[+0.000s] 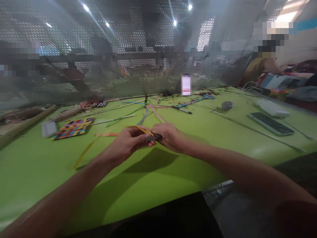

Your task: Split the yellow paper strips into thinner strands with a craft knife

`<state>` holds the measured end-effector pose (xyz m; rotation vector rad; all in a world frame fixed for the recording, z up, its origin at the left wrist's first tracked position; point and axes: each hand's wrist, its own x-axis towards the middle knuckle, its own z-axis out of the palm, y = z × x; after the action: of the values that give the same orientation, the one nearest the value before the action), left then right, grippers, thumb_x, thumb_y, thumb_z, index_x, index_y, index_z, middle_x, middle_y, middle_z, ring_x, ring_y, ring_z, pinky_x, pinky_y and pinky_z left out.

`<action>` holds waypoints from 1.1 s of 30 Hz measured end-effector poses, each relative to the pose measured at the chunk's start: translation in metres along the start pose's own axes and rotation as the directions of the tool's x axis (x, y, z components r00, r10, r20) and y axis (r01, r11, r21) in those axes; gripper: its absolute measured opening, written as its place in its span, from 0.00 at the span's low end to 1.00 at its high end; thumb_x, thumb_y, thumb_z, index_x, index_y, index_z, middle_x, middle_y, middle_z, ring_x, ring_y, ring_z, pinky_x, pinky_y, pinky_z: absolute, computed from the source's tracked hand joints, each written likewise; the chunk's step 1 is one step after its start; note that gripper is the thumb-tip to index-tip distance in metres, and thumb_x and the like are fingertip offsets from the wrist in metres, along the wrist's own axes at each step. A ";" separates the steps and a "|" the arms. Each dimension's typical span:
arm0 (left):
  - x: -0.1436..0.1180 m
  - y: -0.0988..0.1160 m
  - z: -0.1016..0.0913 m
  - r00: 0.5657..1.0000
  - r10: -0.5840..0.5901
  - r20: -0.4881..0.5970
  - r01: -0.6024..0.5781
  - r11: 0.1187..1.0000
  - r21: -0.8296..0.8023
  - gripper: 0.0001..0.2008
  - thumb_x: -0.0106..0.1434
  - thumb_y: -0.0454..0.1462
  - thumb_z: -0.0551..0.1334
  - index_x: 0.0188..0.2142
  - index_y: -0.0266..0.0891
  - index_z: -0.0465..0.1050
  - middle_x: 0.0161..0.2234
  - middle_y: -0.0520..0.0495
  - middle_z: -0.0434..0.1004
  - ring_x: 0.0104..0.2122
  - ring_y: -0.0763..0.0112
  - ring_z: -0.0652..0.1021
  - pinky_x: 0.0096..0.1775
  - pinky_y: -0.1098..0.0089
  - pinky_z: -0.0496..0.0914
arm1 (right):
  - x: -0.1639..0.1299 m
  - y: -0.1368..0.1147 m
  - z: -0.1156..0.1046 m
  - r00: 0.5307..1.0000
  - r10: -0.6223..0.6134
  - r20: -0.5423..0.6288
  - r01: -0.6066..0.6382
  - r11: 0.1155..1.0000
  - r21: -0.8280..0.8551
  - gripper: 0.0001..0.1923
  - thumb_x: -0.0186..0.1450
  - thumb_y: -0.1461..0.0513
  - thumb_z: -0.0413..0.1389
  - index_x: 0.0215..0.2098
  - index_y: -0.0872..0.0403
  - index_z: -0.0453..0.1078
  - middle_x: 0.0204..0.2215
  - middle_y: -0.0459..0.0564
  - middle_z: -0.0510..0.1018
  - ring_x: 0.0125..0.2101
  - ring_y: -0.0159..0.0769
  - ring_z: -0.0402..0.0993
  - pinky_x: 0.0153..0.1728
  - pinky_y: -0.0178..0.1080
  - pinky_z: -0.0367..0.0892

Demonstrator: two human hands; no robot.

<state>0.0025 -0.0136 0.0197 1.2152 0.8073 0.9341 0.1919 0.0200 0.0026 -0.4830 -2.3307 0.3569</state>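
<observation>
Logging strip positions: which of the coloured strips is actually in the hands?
The yellow strip, pinched between left hand and right hand; the others lie on the table.

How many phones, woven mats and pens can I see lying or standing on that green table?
Phones: 2, one standing phone against the mesh, one flat phone at the right.
Woven mats: 1, the multicoloured woven mat at the left.
Pens: 1, the dark pen near the middle of the green table.
Total: 4

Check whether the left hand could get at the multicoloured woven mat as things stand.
Probably yes, but not at once: the left hand is pinching a yellow strip with the right hand. The woven mat lies to its left on open green table, nothing between.
</observation>
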 end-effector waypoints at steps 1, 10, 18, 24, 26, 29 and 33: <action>0.000 0.000 0.000 1.000 -0.003 -0.001 0.003 1.000 0.009 0.05 0.57 0.35 0.71 0.30 0.34 0.81 0.26 0.48 0.80 0.28 0.76 0.77 0.34 0.79 0.71 | 0.000 0.000 0.001 1.000 0.003 -0.006 -0.003 1.000 0.010 0.10 0.67 0.69 0.55 0.28 0.57 0.74 0.25 0.44 0.76 0.27 0.25 0.70 0.34 0.26 0.60; -0.001 -0.003 -0.002 1.000 0.020 0.011 -0.020 0.999 0.034 0.04 0.59 0.35 0.70 0.30 0.35 0.80 0.27 0.49 0.79 0.29 0.77 0.77 0.35 0.79 0.71 | -0.003 -0.001 0.001 0.999 0.009 -0.036 -0.009 1.000 0.015 0.10 0.66 0.70 0.55 0.28 0.57 0.74 0.27 0.44 0.78 0.28 0.26 0.72 0.33 0.26 0.59; 0.000 -0.002 -0.002 1.000 0.017 0.007 -0.018 0.999 0.045 0.03 0.59 0.34 0.70 0.30 0.35 0.80 0.28 0.48 0.80 0.30 0.76 0.78 0.36 0.79 0.72 | -0.002 -0.002 0.002 0.999 0.000 -0.050 0.001 1.000 0.020 0.10 0.67 0.69 0.55 0.28 0.58 0.73 0.26 0.44 0.77 0.28 0.25 0.71 0.33 0.27 0.59; 0.000 0.000 -0.001 1.000 0.006 0.003 -0.006 0.997 0.078 0.04 0.57 0.36 0.70 0.31 0.35 0.81 0.28 0.48 0.81 0.30 0.75 0.77 0.37 0.77 0.72 | -0.001 -0.003 0.002 1.000 0.013 -0.024 -0.013 1.000 0.018 0.10 0.67 0.69 0.55 0.28 0.58 0.73 0.26 0.44 0.77 0.29 0.26 0.71 0.34 0.27 0.60; 0.000 0.000 -0.001 1.000 0.009 -0.003 -0.009 0.995 0.096 0.05 0.57 0.36 0.71 0.30 0.35 0.81 0.28 0.48 0.80 0.30 0.74 0.77 0.37 0.75 0.72 | -0.001 -0.003 0.002 0.999 0.019 -0.028 -0.019 1.000 0.023 0.10 0.67 0.69 0.55 0.28 0.58 0.73 0.26 0.44 0.76 0.28 0.25 0.71 0.34 0.27 0.59; -0.001 0.000 -0.001 1.000 0.020 0.000 -0.020 0.994 0.111 0.05 0.57 0.36 0.70 0.31 0.35 0.81 0.28 0.48 0.80 0.30 0.73 0.78 0.38 0.74 0.72 | -0.002 -0.002 0.003 0.999 0.031 -0.041 -0.030 0.999 0.029 0.11 0.67 0.69 0.55 0.27 0.58 0.73 0.25 0.44 0.76 0.27 0.25 0.70 0.32 0.27 0.58; -0.002 0.001 -0.001 1.000 0.031 0.005 -0.031 0.994 0.103 0.03 0.59 0.34 0.69 0.30 0.35 0.80 0.28 0.48 0.80 0.30 0.74 0.78 0.37 0.76 0.72 | -0.002 -0.002 0.003 0.999 0.039 -0.034 -0.039 0.999 0.013 0.10 0.67 0.68 0.56 0.27 0.59 0.73 0.25 0.45 0.76 0.27 0.26 0.70 0.33 0.27 0.59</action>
<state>0.0011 -0.0149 0.0202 1.3219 0.8445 0.9241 0.1904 0.0170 -0.0004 -0.5252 -2.2874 0.3780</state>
